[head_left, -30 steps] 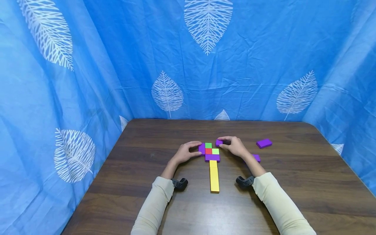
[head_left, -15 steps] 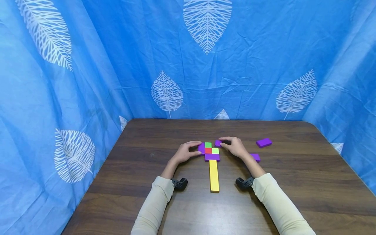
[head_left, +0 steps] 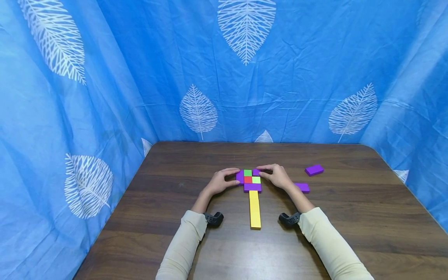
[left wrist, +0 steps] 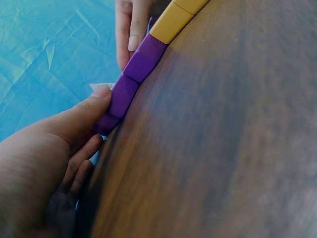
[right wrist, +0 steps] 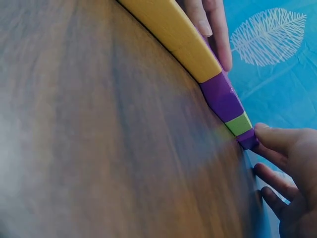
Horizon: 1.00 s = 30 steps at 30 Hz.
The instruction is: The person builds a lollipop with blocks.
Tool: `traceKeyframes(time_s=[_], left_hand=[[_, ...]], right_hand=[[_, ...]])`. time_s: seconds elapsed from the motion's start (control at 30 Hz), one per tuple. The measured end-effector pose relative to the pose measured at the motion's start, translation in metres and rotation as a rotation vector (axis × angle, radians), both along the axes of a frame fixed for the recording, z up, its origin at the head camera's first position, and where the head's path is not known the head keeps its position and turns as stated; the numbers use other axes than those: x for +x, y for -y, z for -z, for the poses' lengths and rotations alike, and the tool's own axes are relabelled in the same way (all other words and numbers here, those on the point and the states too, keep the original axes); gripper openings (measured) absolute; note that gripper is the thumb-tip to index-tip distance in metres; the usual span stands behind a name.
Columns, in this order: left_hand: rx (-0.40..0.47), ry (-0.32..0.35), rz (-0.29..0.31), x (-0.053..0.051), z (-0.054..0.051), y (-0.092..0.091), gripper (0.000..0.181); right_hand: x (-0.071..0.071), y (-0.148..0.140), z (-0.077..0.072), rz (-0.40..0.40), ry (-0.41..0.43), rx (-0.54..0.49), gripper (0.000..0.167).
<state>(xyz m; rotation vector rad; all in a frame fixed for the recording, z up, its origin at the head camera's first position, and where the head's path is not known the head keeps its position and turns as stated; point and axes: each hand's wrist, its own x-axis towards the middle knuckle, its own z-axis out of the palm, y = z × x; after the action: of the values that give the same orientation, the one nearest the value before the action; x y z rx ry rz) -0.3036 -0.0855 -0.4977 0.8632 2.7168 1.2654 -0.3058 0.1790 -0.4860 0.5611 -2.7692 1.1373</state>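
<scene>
In the head view my left hand (head_left: 218, 182) pinches an upright purple block (head_left: 240, 176) between thumb and fingers. This block lies against a green block (head_left: 247, 172) and a red block (head_left: 248, 179). With thumb and finger, my right hand (head_left: 279, 177) holds a smaller purple block (head_left: 256, 172) just right of the green one, above a light green block (head_left: 256, 180). Below runs a horizontal purple block (head_left: 252, 188), then a line of yellow blocks (head_left: 255, 214). In the right wrist view, my right thumb touches the small purple block (right wrist: 247, 140), beside the light green.
Two loose purple blocks lie to the right on the brown wooden table (head_left: 350, 217): one farther back (head_left: 314, 170), one beside the right forearm (head_left: 302, 188). A blue curtain (head_left: 297, 70) with white leaf prints hangs behind the table.
My right hand has slid the small purple block leftward, closing most of the gap to the green block. The left hand has stayed in place on its purple block.
</scene>
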Motion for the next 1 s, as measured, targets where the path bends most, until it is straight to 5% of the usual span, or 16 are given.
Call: traceKeyframes(time_s=[1.0], left_hand=[[-0.003, -0.012, 0.002, -0.0008, 0.001, 0.0002, 0.049]], right_hand=[[0.0084, -0.0025, 0.001, -0.019, -0.044, -0.046, 0.03]])
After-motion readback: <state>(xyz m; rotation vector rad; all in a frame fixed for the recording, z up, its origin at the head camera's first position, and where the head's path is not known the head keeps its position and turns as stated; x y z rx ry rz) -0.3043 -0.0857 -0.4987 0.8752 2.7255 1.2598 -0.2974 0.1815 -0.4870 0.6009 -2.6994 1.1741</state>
